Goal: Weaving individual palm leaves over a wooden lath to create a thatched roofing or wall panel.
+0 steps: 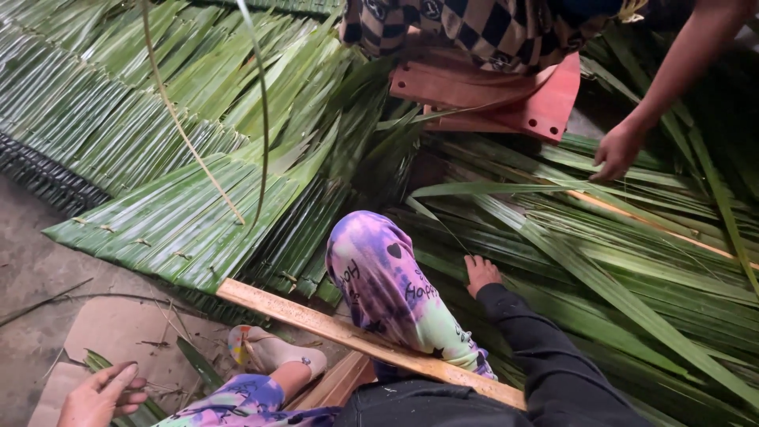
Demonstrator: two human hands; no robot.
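My right hand (480, 273), in a black sleeve, reaches forward and rests knuckles-up on a pile of long green palm leaves (601, 269). Its fingers curl down among the leaves, and I cannot see whether they grip one. My left hand (99, 395) lies low at the bottom left with its fingers stretched out flat. It touches a narrow green leaf strip (146, 411) on a sheet of cardboard (118, 332). A pale wooden slat (356, 340) runs slantwise under my raised knee in purple tie-dye trousers (379, 277).
Stitched panels of folded palm leaves (182, 221) lie stacked at the left and back. Another person in checkered cloth sits on a reddish wooden stool (514, 99), one hand (617, 150) on the leaves at the right. My sandalled foot (273, 352) rests on the concrete floor (32, 269).
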